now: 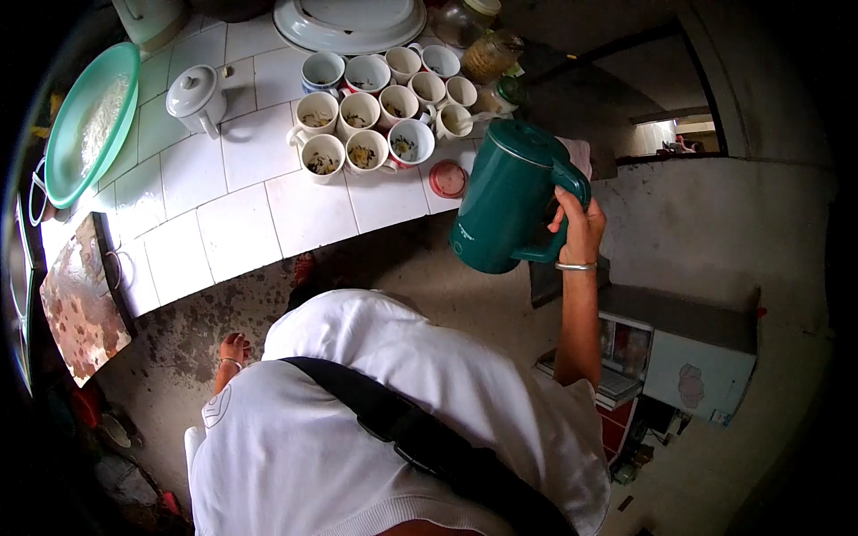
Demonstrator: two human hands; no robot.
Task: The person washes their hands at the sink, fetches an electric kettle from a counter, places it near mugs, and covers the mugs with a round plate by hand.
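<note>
My right hand is closed around the handle of a dark green electric kettle. The kettle is held up at the front edge of the white tiled counter, to the right of the cups. Several mugs stand close together there, among them a front mug and a red-and-white one, with dry leaves or petals at the bottom. Beside them lies a round red lid. My left hand hangs low by my side, away from the counter, with its fingers loosely bent and nothing visible in it.
A lidded white teapot and a pale green basin stand on the left of the counter. Behind the mugs are a large white tray and glass jars. A stained board leans at the counter's left end.
</note>
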